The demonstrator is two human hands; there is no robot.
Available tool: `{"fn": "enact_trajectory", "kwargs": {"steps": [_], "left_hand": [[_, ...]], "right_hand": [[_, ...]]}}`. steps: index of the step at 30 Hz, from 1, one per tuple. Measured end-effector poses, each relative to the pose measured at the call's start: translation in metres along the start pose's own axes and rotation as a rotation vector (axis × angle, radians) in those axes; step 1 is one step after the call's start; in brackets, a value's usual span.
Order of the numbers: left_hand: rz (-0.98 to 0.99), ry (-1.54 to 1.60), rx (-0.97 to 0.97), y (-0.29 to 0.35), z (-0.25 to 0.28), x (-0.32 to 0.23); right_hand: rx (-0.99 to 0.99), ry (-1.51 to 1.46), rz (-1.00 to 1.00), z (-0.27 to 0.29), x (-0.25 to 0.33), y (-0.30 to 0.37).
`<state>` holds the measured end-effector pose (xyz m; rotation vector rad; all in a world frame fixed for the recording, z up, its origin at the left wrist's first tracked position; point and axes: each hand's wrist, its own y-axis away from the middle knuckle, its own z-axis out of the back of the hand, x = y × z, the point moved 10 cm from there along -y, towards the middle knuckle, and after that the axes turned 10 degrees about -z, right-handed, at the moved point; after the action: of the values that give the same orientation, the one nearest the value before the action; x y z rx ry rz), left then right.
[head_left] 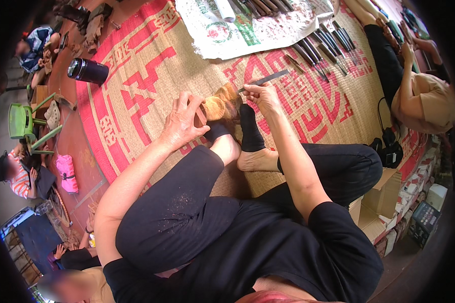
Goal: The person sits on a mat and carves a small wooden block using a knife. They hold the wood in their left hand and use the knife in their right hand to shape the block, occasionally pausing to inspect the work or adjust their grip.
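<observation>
A golden-brown carved wood piece (215,107) lies on the mat just beyond my feet, which wear black foot covers. My left hand (186,120) grips its near-left end, thumb below and fingers above, around a reddish-brown flat face. In my right hand (260,97) is a slim, flat dark metal tool (271,79), like a file or a chisel, pinched near its left end. It points up and to the right, and its left end is close to the wood's right side. The fingers partly hide the contact there.
A red-patterned straw mat (151,101) lies under me. Ahead is a white sack (212,43) bearing tools; several dark-handled carving tools (333,43) lie beside it. A black flask (88,71) lies left, past it a green chair (20,121). A person (424,96) sits at right, others at left.
</observation>
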<state>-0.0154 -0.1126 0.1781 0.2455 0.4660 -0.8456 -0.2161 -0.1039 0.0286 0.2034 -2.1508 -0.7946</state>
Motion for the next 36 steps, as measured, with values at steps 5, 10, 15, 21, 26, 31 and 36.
{"fn": "enact_trajectory", "kwargs": {"steps": [5, 10, 15, 21, 26, 31, 36], "left_hand": [[-0.002, 0.005, 0.002, -0.001, 0.0, 0.0], [0.011, 0.008, 0.002, -0.002, 0.002, -0.002], [0.003, 0.017, -0.004, -0.003, 0.002, -0.004], [0.01, 0.0, 0.002, -0.003, 0.001, -0.002], [0.016, -0.01, 0.003, -0.003, 0.001, -0.003], [0.009, 0.017, 0.007, -0.006, 0.004, -0.006], [0.014, 0.008, -0.005, -0.004, 0.002, -0.003]], "right_hand": [[-0.063, 0.113, 0.101, 0.005, 0.005, 0.003], [-0.008, 0.121, 0.136, -0.01, 0.002, 0.004], [-0.06, 0.265, 0.128, -0.004, -0.013, -0.005], [-0.091, 0.25, 0.085, -0.007, -0.015, -0.001], [-0.114, 0.342, 0.09, -0.006, -0.014, -0.003], [-0.128, 0.13, 0.074, 0.009, -0.017, -0.016], [-0.094, 0.241, 0.079, -0.001, -0.02, -0.016]]}}
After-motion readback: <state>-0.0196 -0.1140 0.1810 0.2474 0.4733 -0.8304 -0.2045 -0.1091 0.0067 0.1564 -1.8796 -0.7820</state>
